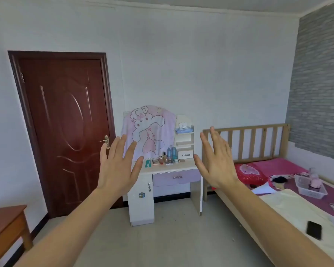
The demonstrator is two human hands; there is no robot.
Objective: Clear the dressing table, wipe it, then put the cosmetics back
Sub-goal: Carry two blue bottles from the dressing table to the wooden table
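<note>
A white dressing table [187,166] with a lilac drawer stands against the far wall across the room. Several cosmetics [167,158] crowd its top, among them two blue bottles [171,152] and a green-and-white pack [148,163]. A pink cartoon cloth [149,132] covers its mirror. My left hand [119,164] and my right hand [215,160] are raised in front of me with straight, spread fingers. Both hold nothing and are far from the table.
A dark red door [66,128] is left of the table. A wooden bed [278,182] on the right carries a white basket [309,187], a red pillow [249,172] and a black phone [314,229]. A brown table corner [6,224] sits at lower left. Bare floor lies ahead.
</note>
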